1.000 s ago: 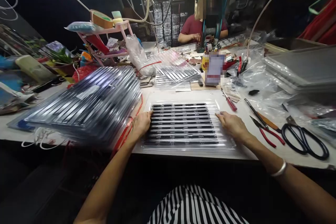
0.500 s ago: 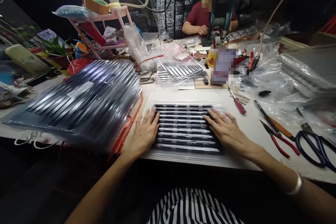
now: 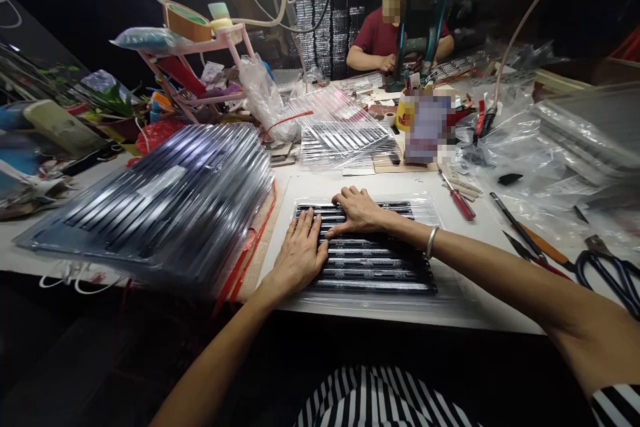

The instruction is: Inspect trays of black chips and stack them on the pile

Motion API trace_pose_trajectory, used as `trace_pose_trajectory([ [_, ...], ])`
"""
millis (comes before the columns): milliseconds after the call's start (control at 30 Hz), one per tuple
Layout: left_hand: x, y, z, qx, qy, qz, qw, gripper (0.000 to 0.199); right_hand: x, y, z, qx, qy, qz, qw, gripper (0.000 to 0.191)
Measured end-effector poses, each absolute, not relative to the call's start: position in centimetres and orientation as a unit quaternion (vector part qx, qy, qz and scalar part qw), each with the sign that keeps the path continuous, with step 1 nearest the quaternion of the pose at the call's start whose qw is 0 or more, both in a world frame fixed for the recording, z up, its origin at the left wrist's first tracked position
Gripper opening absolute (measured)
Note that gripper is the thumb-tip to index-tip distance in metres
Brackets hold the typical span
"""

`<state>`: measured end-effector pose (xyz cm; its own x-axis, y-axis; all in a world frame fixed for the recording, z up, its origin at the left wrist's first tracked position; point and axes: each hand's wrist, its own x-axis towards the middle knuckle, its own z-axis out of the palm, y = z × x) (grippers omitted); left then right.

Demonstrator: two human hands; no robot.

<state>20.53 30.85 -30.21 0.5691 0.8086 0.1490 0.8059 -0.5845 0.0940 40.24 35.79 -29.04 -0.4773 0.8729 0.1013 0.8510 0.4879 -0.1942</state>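
Note:
Before me on the table lies a clear plastic tray (image 3: pixel 385 303) with several long black strips (image 3: pixel 377 265) in parallel rows. My left hand (image 3: pixel 300 253) rests flat over the left ends of the strips, its fingers stretched out. Just beside it, my right hand (image 3: pixel 357 210) is on the upper rows, thumb and fingers apart, fingertips bent down. Neither hand holds anything that I can see. To the left is a stack of similar filled trays (image 3: pixel 165 193) under clear plastic.
Red ribbon (image 3: pixel 250 247) runs beside the stack. On the right lie a screwdriver (image 3: pixel 461 203), pliers (image 3: pixel 530 250), scissors (image 3: pixel 607 273) and crumpled plastic bags (image 3: pixel 540 153). Clear trays (image 3: pixel 345 130) lie behind the work. Across the table, a person in a red shirt (image 3: pixel 373 40) sits.
My right hand has moved left from the tray's right side to the upper rows near my left hand. My left hand has shifted slightly inward onto the strips.

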Motion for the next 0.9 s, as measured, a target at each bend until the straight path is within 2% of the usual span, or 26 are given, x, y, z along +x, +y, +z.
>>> trace_pose_trajectory([
  [133,19.7,31.3,-30.3,0.885,0.451,0.108,0.048,0.056,41.4,34.1,-28.5,-0.502,-0.86,0.046,0.08,0.075],
  [233,17.5,31.5,-30.6,0.866,0.453,0.146,0.153,0.052,44.6,29.6,-29.2,-0.528,-0.846,0.031,0.066,0.063],
  [333,14.9,31.1,-31.0,0.813,0.476,0.227,0.246,0.05,48.7,23.8,-31.0,-0.622,-0.778,-0.019,0.08,0.059],
  [433,13.7,30.5,-31.1,0.77,0.5,0.282,0.279,0.048,51.3,19.4,-32.5,-0.71,-0.689,-0.008,0.144,0.068],
  [567,13.9,30.1,-31.1,0.748,0.514,0.299,0.295,0.046,51.1,18.1,-32.8,-0.778,-0.569,0.075,0.257,0.077],
  [900,14.3,29.6,-31.3,0.773,0.513,0.28,0.247,0.046,50.3,19.1,-30.9,-0.711,-0.421,0.321,0.463,0.067],
])
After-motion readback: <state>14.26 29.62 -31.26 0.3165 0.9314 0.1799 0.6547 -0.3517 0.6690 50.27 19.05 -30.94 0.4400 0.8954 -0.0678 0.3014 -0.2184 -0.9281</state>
